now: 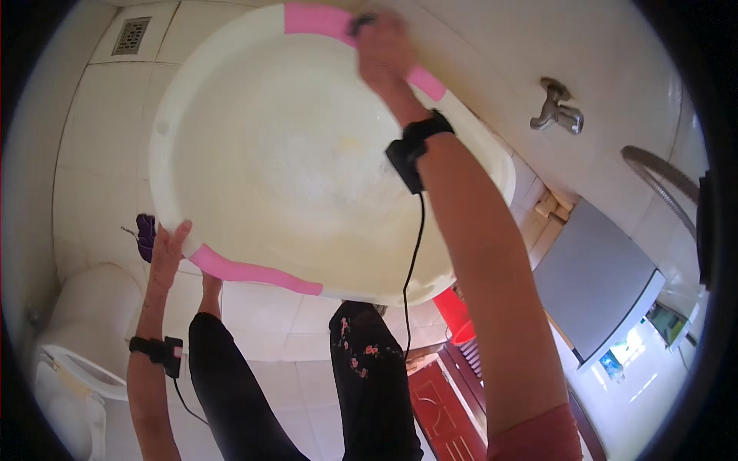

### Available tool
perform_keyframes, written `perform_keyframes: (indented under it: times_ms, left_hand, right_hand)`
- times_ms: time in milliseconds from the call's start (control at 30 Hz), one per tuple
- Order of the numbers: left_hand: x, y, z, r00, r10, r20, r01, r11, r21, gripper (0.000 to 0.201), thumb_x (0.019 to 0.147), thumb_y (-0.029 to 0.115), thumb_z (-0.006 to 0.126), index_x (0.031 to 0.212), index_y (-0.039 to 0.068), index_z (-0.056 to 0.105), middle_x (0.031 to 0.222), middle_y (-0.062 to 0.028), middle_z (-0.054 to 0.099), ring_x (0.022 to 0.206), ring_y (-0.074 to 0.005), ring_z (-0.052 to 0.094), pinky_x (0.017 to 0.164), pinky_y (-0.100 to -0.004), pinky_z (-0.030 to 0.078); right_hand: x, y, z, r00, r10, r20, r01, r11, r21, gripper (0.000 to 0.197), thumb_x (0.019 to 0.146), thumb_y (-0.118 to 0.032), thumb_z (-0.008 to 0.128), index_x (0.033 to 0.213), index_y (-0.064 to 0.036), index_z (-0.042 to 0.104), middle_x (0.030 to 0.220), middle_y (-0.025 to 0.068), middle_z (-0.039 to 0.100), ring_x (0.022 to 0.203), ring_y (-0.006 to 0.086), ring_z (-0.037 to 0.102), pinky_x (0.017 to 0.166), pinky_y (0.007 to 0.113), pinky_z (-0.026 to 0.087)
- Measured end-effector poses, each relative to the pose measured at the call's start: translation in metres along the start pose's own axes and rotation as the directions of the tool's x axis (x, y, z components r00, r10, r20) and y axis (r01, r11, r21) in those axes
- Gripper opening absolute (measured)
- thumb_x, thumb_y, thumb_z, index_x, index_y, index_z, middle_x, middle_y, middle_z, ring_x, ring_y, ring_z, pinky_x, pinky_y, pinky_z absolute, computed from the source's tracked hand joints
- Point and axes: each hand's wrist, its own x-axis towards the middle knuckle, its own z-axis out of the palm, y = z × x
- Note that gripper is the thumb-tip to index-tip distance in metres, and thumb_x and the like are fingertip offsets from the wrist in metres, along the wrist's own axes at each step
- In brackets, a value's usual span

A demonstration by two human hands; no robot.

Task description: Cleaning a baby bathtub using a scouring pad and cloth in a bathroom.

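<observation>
A white plastic bathtub (254,154) with pink strips on its rim is tipped toward me, its inside facing up. Its bottom shows a cloudy, whitish smear. My left hand (164,257) grips the near left rim, thumb over the edge and fingers hidden behind it. At the far rim, over the pink strip (315,18), my right hand (384,54) is closed around a small dark object (361,24). Motion blur hides what kind of object that is. Both wrists wear black straps with cabled boxes.
A metal tap (555,111) sticks out of the right wall, near a shower hose (661,169). A grey panel (596,276) stands at right, and a red bucket (459,316) is behind my right forearm. At left are a toilet (84,353) and a purple item (145,237); a floor drain (131,36) lies far left.
</observation>
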Motion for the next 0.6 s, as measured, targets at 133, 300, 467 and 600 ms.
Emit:
perform_keyframes:
  times_ms: [133, 300, 467, 600]
  left_hand:
    - [-0.007, -0.002, -0.015, 0.993, -0.078, -0.093, 0.083, 0.996, 0.045, 0.037, 0.086, 0.030, 0.057, 0.110, 0.004, 0.047, 0.093, -0.0023, 0.056, 0.085, -0.0094, 0.054, 0.071, -0.0269, 0.049]
    - [0.004, -0.016, -0.033, 0.981, -0.110, -0.162, 0.127, 0.988, 0.094, 0.037, 0.083, 0.036, 0.059, 0.106, 0.008, 0.048, 0.087, -0.0011, 0.053, 0.082, -0.0104, 0.054, 0.069, -0.0297, 0.050]
    - [0.005, -0.025, -0.032, 0.985, 0.110, -0.135, -0.080, 0.974, 0.211, 0.041, 0.082, 0.037, 0.060, 0.109, 0.009, 0.048, 0.093, -0.0035, 0.054, 0.089, -0.0141, 0.055, 0.071, -0.0332, 0.050]
    - [0.010, -0.022, -0.022, 0.970, -0.180, -0.164, 0.176, 0.984, -0.039, 0.043, 0.082, 0.039, 0.060, 0.108, 0.006, 0.050, 0.096, -0.0051, 0.055, 0.090, -0.0167, 0.056, 0.070, -0.0355, 0.050]
  right_hand:
    - [-0.014, 0.069, -0.038, 0.985, 0.142, 0.097, -0.117, 0.967, -0.225, 0.023, 0.082, -0.027, 0.046, 0.092, -0.0098, 0.057, 0.097, 0.0108, 0.057, 0.087, 0.0319, 0.058, 0.071, 0.046, 0.048]
    - [-0.061, 0.179, -0.078, 0.908, 0.409, 0.087, -0.360, 0.870, -0.337, 0.024, 0.084, -0.029, 0.045, 0.094, -0.0072, 0.051, 0.096, 0.0124, 0.058, 0.088, 0.0330, 0.058, 0.070, 0.046, 0.046]
    - [-0.170, 0.240, -0.103, 0.880, 0.425, 0.212, -0.339, 0.875, -0.345, 0.028, 0.085, -0.032, 0.046, 0.092, -0.0056, 0.049, 0.088, 0.0179, 0.059, 0.084, 0.0376, 0.057, 0.068, 0.049, 0.044]
    - [-0.292, 0.232, -0.111, 0.669, 0.438, 0.600, -0.373, 0.897, -0.238, 0.034, 0.083, -0.035, 0.047, 0.092, -0.0032, 0.052, 0.079, 0.0221, 0.061, 0.077, 0.0411, 0.058, 0.073, 0.051, 0.045]
